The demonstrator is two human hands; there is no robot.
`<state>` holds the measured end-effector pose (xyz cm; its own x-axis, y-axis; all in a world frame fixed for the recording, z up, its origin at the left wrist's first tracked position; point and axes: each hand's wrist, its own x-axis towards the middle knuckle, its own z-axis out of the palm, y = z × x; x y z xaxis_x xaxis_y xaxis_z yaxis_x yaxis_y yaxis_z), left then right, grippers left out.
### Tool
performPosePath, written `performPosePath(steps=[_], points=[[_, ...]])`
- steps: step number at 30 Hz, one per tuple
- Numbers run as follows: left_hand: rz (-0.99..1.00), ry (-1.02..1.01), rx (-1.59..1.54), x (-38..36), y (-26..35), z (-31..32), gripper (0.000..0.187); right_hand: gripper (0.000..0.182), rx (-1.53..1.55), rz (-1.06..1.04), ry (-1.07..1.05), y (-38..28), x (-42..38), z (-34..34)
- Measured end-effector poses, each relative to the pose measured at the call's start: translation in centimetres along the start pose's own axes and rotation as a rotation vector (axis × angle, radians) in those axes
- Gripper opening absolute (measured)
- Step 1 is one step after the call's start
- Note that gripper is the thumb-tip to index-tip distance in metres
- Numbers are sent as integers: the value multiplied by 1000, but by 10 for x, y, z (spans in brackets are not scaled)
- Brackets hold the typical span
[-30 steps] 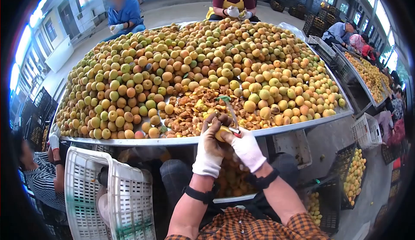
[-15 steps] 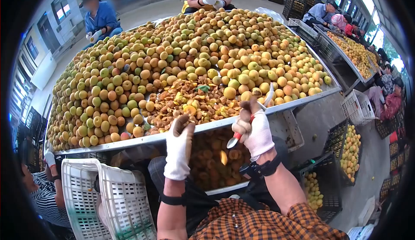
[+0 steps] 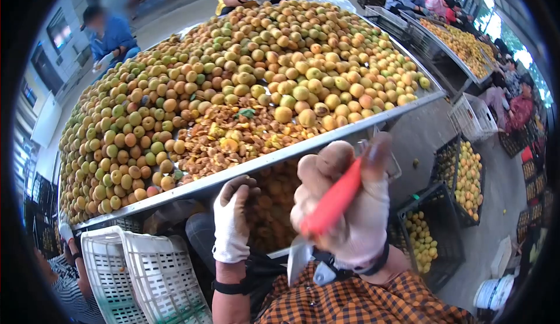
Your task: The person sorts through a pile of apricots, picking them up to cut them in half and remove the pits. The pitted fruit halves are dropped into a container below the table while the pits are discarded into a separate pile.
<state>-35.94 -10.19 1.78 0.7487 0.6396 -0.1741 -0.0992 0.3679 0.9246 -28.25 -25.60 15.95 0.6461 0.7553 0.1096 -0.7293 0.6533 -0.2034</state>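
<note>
My right hand (image 3: pixel 344 207), in a white glove with darkened fingertips, is raised close to the camera. Its fingers wrap round a red-handled knife (image 3: pixel 335 198), whose pale metal end (image 3: pixel 299 258) points down toward my body. At the near table edge is my left hand (image 3: pixel 233 219), also gloved, its fingers loosely bent and apart with no fruit visible in them. Just beyond it on the table lies a heap of split apricot pieces (image 3: pixel 219 143). Whole apricots (image 3: pixel 233 61) are piled around and behind the pieces. Under the edge, a shadowed container holds more pieces (image 3: pixel 271 207).
The metal table rim (image 3: pixel 280 163) runs across in front of me. A white plastic basket (image 3: pixel 160 277) stands at lower left; black crates of apricots (image 3: pixel 420 239) stand at right. Co-workers sit around this table, including one in blue (image 3: pixel 111 38), and at another table (image 3: pixel 461 44).
My right hand has come up toward the camera with the knife, which now tilts differently. My left hand has dropped slightly, its fingers more bent. The falling apricot piece is gone from view.
</note>
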Motion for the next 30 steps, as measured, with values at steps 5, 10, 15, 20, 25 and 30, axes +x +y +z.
performPosePath(steps=[5, 10, 15, 20, 25, 30], points=[[-11, 2, -51, -16, 5, 17, 21, 75, 165, -4, -213, -1, -29, 32], [-155, 55, -195, -14, -3, 16, 20, 72, 190, -18, -321, 4, -32, 40], [-132, 54, -142, -21, 6, 22, 21, 70, 203, -18, -383, 5, -33, 43], [-121, 30, -158, -26, 4, 24, 21, 67, 203, -31, -409, 5, -33, 43], [-107, 73, -139, -28, 10, 24, 20, 65, 214, -37, -429, 6, -34, 44], [-116, 81, -115, -28, 7, 24, 20, 62, 224, -61, -429, 5, -34, 40]])
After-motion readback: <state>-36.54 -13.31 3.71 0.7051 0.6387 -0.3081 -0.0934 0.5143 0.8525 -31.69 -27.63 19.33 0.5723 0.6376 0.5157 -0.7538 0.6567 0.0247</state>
